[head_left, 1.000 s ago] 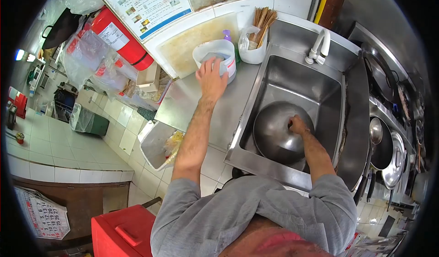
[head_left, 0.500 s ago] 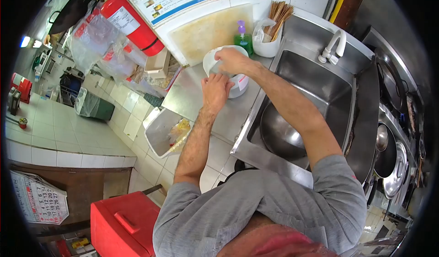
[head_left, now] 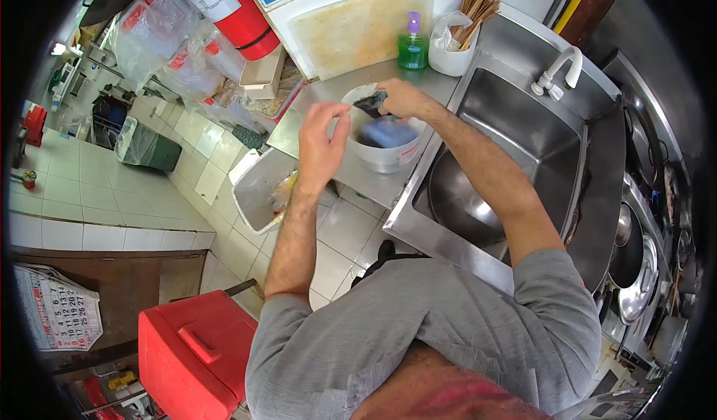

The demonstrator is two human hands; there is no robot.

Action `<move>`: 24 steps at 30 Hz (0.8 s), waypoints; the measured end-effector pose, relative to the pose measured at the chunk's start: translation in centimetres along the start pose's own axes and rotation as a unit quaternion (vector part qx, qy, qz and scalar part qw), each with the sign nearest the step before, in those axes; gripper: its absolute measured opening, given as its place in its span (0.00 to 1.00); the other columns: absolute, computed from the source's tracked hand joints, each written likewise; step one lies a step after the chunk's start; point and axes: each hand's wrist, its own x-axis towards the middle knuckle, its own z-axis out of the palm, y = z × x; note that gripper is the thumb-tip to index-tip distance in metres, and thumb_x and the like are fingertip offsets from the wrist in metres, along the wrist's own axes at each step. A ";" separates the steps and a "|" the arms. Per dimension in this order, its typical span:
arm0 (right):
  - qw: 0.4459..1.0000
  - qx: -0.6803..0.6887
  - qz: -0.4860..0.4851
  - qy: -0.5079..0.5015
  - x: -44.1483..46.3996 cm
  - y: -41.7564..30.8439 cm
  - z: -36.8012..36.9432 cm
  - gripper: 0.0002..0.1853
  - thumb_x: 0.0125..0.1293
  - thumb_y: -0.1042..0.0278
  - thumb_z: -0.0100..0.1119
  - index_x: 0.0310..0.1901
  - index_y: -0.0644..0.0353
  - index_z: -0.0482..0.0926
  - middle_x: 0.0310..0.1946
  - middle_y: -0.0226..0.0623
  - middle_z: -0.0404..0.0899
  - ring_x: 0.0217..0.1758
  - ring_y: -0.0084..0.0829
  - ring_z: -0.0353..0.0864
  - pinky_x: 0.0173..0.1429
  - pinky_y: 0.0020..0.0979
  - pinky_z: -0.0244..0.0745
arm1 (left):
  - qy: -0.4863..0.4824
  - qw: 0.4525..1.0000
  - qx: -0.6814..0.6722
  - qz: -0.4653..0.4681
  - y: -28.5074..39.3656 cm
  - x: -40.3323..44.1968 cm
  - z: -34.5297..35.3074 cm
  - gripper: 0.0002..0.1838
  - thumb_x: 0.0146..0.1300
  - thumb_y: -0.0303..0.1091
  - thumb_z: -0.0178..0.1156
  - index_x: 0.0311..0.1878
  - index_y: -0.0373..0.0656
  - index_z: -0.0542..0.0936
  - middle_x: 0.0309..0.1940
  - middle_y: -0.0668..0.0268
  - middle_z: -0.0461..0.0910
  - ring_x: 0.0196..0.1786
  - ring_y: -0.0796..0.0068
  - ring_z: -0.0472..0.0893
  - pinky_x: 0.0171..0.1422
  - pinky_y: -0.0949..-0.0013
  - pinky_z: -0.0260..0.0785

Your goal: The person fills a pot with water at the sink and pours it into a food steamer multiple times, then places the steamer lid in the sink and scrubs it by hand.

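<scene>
A white plastic bucket (head_left: 381, 159) stands on the steel counter to the left of the sink. Inside it I see something dark (head_left: 369, 105) and a blurred blue piece (head_left: 388, 132) whose kind I cannot make out. My right hand (head_left: 403, 99) is at the bucket's far right rim, its fingers curled down into the mouth by the dark thing; what they grip is hidden. My left hand (head_left: 323, 140) is raised just left of the bucket, with thumb and fingers apart and nothing in them.
Behind the bucket are a green soap bottle (head_left: 413, 47) and a white container (head_left: 451, 56) of thin sticks. To the right, the steel sink (head_left: 500, 106) holds a large metal bowl (head_left: 464, 197). A waste bin (head_left: 254, 200) and a red box (head_left: 196, 345) stand at lower left.
My left hand has come off the bucket's near rim and moved left, opening. The dark and blue things in the bucket now show. My right hand stays at the rim.
</scene>
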 end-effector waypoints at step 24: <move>0.733 0.665 -0.139 0.033 -7.3 4.4 -5.0 0.31 0.48 0.75 0.52 0.58 0.50 0.61 0.44 0.40 0.71 0.41 0.41 0.77 0.46 0.48 0.74 | -0.312 0.940 0.136 -0.014 -3.1 4.9 5.4 0.15 0.51 0.29 0.60 0.43 0.38 0.74 0.39 0.60 0.78 0.41 0.66 0.78 0.46 0.67 0.70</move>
